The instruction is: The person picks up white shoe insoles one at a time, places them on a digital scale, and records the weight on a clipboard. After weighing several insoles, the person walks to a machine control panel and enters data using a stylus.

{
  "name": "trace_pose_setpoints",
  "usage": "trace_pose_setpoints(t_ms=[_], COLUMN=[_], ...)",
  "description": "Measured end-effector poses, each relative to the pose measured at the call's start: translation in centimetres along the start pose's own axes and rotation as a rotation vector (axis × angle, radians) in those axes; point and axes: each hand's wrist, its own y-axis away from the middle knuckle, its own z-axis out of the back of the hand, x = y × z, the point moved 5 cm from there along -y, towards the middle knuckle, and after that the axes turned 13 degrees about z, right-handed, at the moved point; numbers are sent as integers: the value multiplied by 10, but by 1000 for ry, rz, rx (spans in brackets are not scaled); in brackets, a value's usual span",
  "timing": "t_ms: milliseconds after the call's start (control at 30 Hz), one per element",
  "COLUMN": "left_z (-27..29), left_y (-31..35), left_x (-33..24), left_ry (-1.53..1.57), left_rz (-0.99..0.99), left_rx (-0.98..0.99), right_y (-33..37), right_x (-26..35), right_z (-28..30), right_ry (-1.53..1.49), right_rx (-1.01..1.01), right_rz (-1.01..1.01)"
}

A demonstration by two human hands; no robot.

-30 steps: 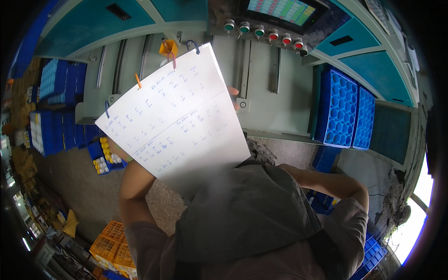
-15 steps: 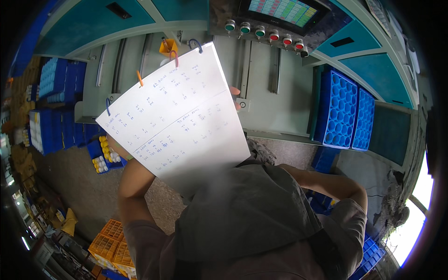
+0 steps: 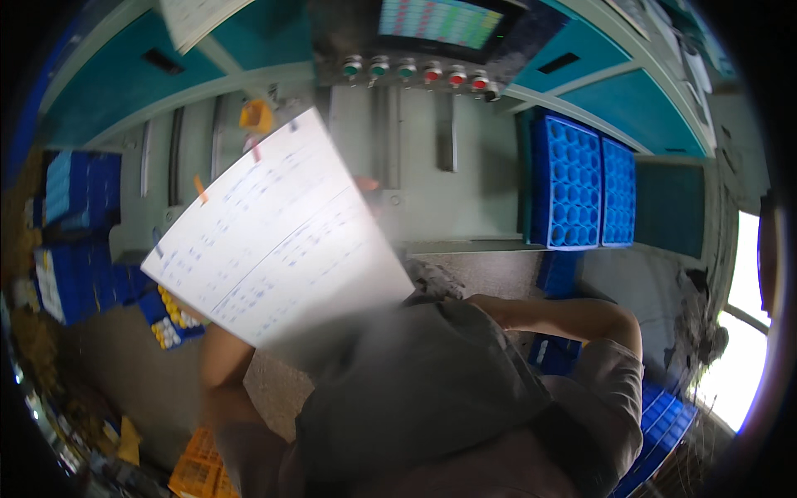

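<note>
Notepad, ring-bound, tilted, up in the air in front of the chest, over part of the pale tabletop; white pg, blue handwriting, 1 line ruled across, too blurry to read. L grip is behind it, holding it: L arm goes under at lower L, only fingertips poke out past the R edge, rest hidden by the pg. R forearm bends in twd the waist; R grip hidden by dark cloth, can't tell wide or narrow. Orange ring at top edge; yellow container just beyond. Up top: screen w/ row of green + red btns below. 2 blue crates w/ round cells, R end of tabletop.
</note>
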Motion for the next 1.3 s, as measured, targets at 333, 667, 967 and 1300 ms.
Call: trace_pose_setpoints(t_ms=[333,667,967,1300], left_z=[4,6,14,21], left_y=[-9,-15,-25,-35], left_x=[-4,-3,-11,-14], left_ry=[24,15,16,31], left_rz=[60,117,138,177], left_rx=[-28,-39,-27,-5], right_y=[-9,-12,-14,-20], right_x=[-23,-26,-27,-41], right_z=[-9,-12,-15,-15], right_ry=[-618,-676,-742,-709], right_rx=[-79,-113,-97,-68], right_rz=[-70,-111,-115,-100])
